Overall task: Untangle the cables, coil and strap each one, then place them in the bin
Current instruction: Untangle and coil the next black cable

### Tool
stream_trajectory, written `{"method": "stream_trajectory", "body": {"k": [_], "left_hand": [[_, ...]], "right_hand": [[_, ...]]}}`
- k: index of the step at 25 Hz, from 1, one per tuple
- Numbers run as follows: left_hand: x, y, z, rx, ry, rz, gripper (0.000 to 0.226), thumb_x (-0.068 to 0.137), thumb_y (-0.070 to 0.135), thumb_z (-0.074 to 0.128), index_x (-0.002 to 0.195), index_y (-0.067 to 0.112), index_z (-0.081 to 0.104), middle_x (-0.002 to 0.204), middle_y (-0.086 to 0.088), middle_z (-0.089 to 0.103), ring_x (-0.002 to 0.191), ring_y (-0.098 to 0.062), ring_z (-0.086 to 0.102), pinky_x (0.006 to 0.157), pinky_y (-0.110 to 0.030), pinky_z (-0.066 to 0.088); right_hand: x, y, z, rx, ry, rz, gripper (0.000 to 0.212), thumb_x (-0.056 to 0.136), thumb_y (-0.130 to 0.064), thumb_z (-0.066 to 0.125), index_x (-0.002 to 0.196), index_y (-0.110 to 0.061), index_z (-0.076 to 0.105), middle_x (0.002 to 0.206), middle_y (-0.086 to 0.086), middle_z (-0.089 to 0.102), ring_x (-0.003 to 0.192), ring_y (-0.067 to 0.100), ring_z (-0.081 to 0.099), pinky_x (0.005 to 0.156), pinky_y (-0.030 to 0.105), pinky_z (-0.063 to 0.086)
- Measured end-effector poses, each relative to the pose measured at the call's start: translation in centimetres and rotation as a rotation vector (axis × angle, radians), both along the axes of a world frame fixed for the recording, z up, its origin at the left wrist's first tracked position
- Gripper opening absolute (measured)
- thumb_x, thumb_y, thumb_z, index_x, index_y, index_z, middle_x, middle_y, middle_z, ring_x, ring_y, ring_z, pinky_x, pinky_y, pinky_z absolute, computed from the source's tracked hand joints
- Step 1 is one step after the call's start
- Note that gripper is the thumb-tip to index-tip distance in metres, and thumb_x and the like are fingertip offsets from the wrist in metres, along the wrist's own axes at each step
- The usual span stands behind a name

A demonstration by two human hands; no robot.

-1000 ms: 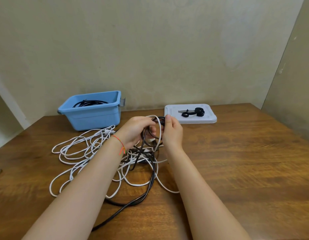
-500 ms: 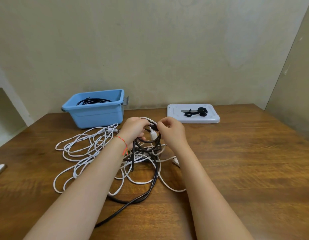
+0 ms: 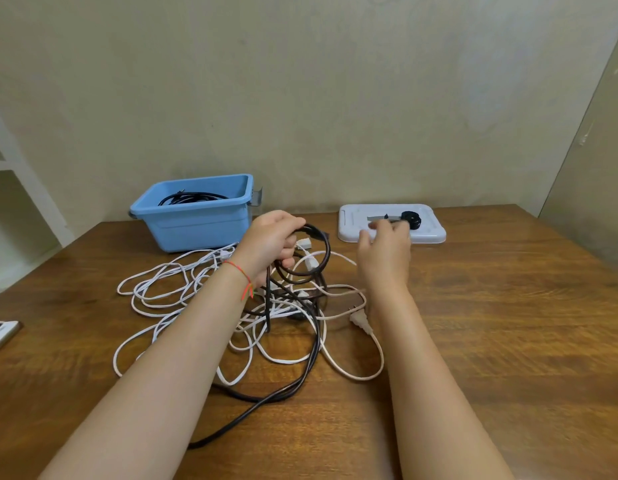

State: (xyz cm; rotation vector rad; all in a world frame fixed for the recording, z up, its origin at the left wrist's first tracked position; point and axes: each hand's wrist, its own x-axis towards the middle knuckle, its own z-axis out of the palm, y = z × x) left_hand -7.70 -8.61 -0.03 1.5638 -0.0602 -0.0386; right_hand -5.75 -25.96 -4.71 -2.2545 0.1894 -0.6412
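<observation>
My left hand (image 3: 271, 242) grips a small coil of black cable (image 3: 312, 258), lifted above the tangle; the rest of that black cable trails down across the table toward me. White cables (image 3: 169, 289) lie in loose loops around and under it, one with a white plug (image 3: 361, 322). My right hand (image 3: 385, 249) is stretched forward with relaxed fingers, holding nothing, its fingertips at the near edge of the white tray (image 3: 435, 233) that carries black straps (image 3: 412, 219). The blue bin (image 3: 196, 223) stands at the back left with a black coiled cable (image 3: 189, 198) inside.
A phone (image 3: 0, 334) lies at the table's left edge. White shelving stands beyond the table on the left. Walls close off the back and the right side.
My right hand has let go of the coil and moved forward and right to the tray. My left hand now holds the black coil alone, raised slightly.
</observation>
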Motion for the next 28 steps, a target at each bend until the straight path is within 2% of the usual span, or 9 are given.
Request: {"method": "stream_trajectory", "body": {"k": [2,5,9,16,20,22,24,26,28], "left_hand": [[-0.1,-0.5,0.1,0.123,-0.020,-0.095,0.014,0.102,0.019,0.052,0.089,0.013,0.054,0.052,0.005,0.034,0.041,-0.007,0.028,0.040,-0.022,0.031],[0.2,-2.0,0.5,0.272,-0.005,-0.150,0.015,0.104,0.023,0.049,0.095,0.011,0.050,0.052,0.002,0.036,0.037,-0.007,0.027,0.035,-0.021,0.029],[0.7,-2.8,0.9,0.239,0.028,-0.070,0.021,0.106,0.025,0.041,0.093,0.011,0.049,0.058,-0.007,0.048,0.036,-0.010,0.039,0.035,-0.017,0.031],[-0.5,-2.8,-2.1,0.036,-0.001,-0.037,0.015,0.098,0.020,0.060,0.091,0.006,0.061,0.058,-0.002,0.060,0.058,-0.015,0.064,0.064,-0.033,0.054],[-0.8,-2.6,-3.8,0.055,0.089,-0.127,0.026,0.094,0.021,0.064,0.110,0.000,0.069,0.104,-0.016,0.072,0.100,-0.022,0.066,0.071,-0.027,0.056],[-0.9,-3.1,-4.0,0.042,0.078,-0.062,0.022,0.096,0.021,0.061,0.103,0.002,0.070,0.106,-0.014,0.072,0.102,-0.023,0.065,0.073,-0.029,0.054],[-0.8,-3.3,-3.7,-0.044,0.017,0.084,0.021,0.100,0.016,0.052,0.087,0.007,0.066,0.092,-0.012,0.068,0.092,-0.023,0.063,0.077,-0.033,0.052],[-0.3,-2.7,-3.0,-0.154,-0.043,0.203,0.027,0.103,0.014,0.046,0.081,0.009,0.061,0.085,-0.010,0.063,0.084,-0.022,0.061,0.084,-0.038,0.051],[0.4,-1.7,-1.9,-0.314,-0.065,0.202,0.028,0.104,0.013,0.044,0.082,0.007,0.058,0.075,-0.009,0.062,0.072,-0.021,0.063,0.085,-0.043,0.055]], "right_hand": [[-0.2,0.3,0.9,0.268,-0.186,0.222,0.030,0.102,-0.029,0.045,0.106,-0.007,0.066,0.106,0.012,0.062,0.099,0.028,0.058,0.085,0.040,0.046],[-1.6,2.1,1.9,0.505,0.070,0.648,0.051,0.102,-0.050,0.039,0.089,-0.009,0.067,0.078,0.012,0.068,0.070,0.027,0.064,0.066,0.037,0.052],[-1.9,1.3,1.3,0.557,0.315,0.812,0.046,0.100,-0.053,0.045,0.070,-0.021,0.055,0.050,-0.008,0.037,0.044,0.010,0.033,0.043,0.025,0.032],[-0.2,1.5,0.6,1.026,0.182,0.429,0.045,0.103,-0.046,0.042,0.065,-0.021,0.041,0.048,-0.008,0.032,0.047,0.012,0.028,0.052,0.028,0.027],[-0.1,2.5,0.5,1.549,0.031,0.295,0.043,0.105,-0.040,0.039,0.070,-0.015,0.040,0.052,-0.002,0.030,0.043,0.012,0.027,0.046,0.026,0.028],[-0.4,3.2,0.7,1.667,0.017,0.308,0.040,0.107,-0.036,0.036,0.075,-0.012,0.041,0.053,0.000,0.033,0.042,0.013,0.031,0.043,0.024,0.031],[-0.6,3.9,0.5,1.622,0.054,0.360,0.037,0.108,-0.032,0.034,0.081,-0.010,0.046,0.058,0.003,0.041,0.049,0.015,0.040,0.052,0.027,0.041],[-0.8,4.6,0.0,1.268,0.118,0.365,0.036,0.106,-0.032,0.039,0.079,-0.013,0.054,0.067,0.003,0.052,0.064,0.018,0.049,0.067,0.032,0.044],[-1.0,4.4,-0.1,0.860,0.159,0.392,0.036,0.103,-0.036,0.044,0.078,-0.017,0.062,0.068,-0.003,0.057,0.066,0.016,0.049,0.065,0.029,0.040]]}}
